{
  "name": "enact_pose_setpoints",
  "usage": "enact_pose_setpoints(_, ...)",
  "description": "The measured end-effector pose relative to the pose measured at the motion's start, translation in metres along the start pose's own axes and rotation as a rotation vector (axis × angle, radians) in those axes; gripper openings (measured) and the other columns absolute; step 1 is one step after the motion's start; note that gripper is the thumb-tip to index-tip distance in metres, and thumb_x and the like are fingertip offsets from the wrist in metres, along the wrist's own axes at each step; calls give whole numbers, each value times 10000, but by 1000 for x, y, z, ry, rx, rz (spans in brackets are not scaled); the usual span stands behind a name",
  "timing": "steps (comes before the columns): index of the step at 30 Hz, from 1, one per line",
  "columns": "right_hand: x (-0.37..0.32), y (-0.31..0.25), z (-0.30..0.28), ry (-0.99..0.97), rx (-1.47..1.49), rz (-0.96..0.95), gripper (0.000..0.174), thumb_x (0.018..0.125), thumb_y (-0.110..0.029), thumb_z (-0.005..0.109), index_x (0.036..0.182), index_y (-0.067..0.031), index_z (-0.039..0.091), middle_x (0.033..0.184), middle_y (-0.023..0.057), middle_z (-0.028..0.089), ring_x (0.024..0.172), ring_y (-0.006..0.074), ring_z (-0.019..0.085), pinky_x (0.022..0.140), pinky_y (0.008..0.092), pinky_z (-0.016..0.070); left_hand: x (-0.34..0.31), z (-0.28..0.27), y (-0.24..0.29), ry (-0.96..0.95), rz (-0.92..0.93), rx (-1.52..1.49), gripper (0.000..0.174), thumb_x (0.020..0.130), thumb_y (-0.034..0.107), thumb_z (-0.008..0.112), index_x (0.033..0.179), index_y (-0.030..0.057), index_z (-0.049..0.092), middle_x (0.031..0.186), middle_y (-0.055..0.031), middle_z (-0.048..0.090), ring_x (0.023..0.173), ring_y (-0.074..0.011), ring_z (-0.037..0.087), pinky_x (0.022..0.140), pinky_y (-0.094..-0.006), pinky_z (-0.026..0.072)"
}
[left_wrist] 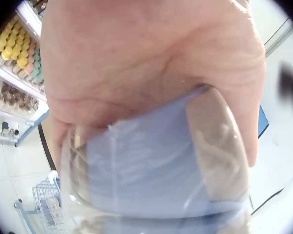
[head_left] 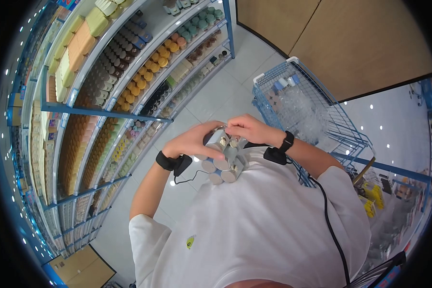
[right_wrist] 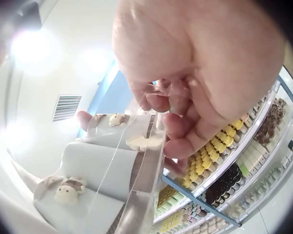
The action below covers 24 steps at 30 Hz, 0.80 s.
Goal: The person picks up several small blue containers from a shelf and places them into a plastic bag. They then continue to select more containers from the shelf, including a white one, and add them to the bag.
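Note:
A clear-wrapped pack of several pale grey-blue cylinders (head_left: 222,163) is held in front of the chest. Cream animal-shaped figures (right_wrist: 68,191) show on the cylinders in the right wrist view. My left hand (head_left: 195,140) grips the pack from the side, thumb across its top; its palm (left_wrist: 151,63) lies against the wrapped side (left_wrist: 146,170) in the left wrist view. At the pack's upper edge, my right hand (head_left: 255,129) has its fingers curled and pinches the clear plastic wrap (right_wrist: 158,92). Part of the pack's far side is hidden behind the hands.
Blue-framed shelves (head_left: 105,111) full of small goods, including yellow-topped items (head_left: 144,74), rise on the left. A blue wire cart (head_left: 317,110) holding clear-wrapped items stands ahead on the right. Brown panels (head_left: 365,43) line the back. A black cable (head_left: 327,216) runs down over the shirt.

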State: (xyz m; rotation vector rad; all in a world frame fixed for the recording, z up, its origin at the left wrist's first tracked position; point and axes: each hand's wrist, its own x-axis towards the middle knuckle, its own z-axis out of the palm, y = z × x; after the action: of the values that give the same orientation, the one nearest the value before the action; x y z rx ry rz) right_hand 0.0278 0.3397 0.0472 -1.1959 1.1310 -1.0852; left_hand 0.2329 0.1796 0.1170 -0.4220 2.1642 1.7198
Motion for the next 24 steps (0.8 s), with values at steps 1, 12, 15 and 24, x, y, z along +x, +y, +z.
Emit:
enact_pose_setpoints(1, 0, -3, 0, -2, 2, -3, 326, 1080, -219, 651, 820, -22, 654, 675, -17, 576, 649, 77, 510, 581, 299, 400, -1, 4, 3, -8, 49, -48, 811, 739, 372, 951, 1385, 24, 604, 1336, -106, 629, 1247, -216, 577, 1088, -370, 437)
enact_pose_setpoints(12, 13, -6, -51, -364, -100, 0, 224, 878, -33, 755, 772, -43, 558, 687, -65, 402, 655, 55, 366, 591, 275, 340, 10, 4, 9, -119, 39, -43, 824, 688, 297, 990, 1355, 21, 591, 1206, -66, 671, 1135, -174, 589, 1042, -319, 445)
enact_pose_setpoints(15, 13, -6, -48, -337, -94, -30, 146, 847, 0, 691, 789, -33, 561, 689, -57, 411, 632, 78, 355, 597, 271, 340, 11, 4, 5, -104, 51, -60, 816, 687, 310, 990, 1344, 26, 597, 1203, -65, 667, 1131, -173, 590, 1033, -317, 448)
enact_pose_setpoints(24, 8, -3, -39, 23, 46, 62, 77, 896, 7, 626, 847, 2, 566, 746, 72, 617, 605, 149, 661, 520, 347, 486, 6, 1, 4, -102, 4, -138, 869, 672, 308, 996, 1388, 31, 588, 1256, -73, 650, 1191, -180, 584, 1073, -325, 436)
